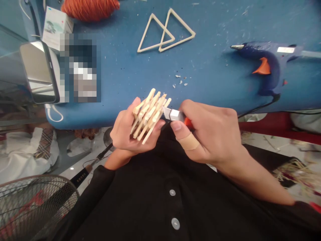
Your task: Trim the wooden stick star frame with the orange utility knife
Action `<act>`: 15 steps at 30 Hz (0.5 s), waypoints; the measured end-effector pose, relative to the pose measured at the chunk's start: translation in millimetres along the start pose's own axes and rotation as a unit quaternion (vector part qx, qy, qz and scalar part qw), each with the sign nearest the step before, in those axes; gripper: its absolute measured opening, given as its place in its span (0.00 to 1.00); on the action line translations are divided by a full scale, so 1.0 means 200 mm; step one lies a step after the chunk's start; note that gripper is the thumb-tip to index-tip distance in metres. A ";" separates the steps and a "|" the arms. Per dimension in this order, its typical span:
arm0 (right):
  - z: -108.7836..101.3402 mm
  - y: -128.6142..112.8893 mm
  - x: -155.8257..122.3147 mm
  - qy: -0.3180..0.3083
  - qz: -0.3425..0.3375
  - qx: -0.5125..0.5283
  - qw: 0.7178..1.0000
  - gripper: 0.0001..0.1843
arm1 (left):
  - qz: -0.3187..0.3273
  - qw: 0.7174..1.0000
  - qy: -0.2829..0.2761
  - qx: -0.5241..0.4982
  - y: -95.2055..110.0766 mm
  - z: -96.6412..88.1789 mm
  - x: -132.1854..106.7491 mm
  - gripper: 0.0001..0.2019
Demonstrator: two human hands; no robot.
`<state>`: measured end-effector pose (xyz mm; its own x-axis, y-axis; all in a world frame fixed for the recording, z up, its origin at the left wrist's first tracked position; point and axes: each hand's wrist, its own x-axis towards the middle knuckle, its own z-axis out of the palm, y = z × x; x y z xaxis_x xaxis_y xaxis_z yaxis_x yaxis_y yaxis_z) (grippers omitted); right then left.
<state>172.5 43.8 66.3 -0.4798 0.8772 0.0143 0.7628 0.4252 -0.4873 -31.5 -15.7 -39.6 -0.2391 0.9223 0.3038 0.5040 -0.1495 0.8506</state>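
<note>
My left hand [126,132] is closed round a bundle of short pale wooden sticks [149,112], held just in front of the blue table's near edge. My right hand [213,134] grips an orange-handled utility knife [175,116]; its metal blade end touches the right side of the stick bundle. A tan plaster wraps my right thumb. Both hands hover above my black buttoned shirt.
On the blue table [213,67] lie two overlapping stick triangles [166,32], a blue glue gun [265,62] with an orange trigger, small chips, an orange yarn ball [90,8], a white box [56,26] and a phone [40,72]. A fan [35,204] stands at lower left.
</note>
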 end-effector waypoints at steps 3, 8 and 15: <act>0.00 0.00 0.00 -0.002 0.002 -0.025 1.000 0.27 | 0.068 0.993 0.098 0.010 0.02 -0.01 0.01 0.39; 0.00 0.01 0.00 0.001 0.012 -0.054 0.999 0.27 | 0.136 0.985 0.093 0.042 0.02 -0.01 0.03 0.43; 0.00 0.00 -0.01 0.027 0.021 -0.071 0.997 0.29 | 0.174 0.976 0.111 0.072 0.05 0.01 0.08 0.43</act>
<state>174.3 42.1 65.9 -0.4253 0.9039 0.0463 0.8371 0.4123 -0.3596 -29.5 -2.3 -27.1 -0.1993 0.7222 0.6624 0.6942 -0.3731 0.6156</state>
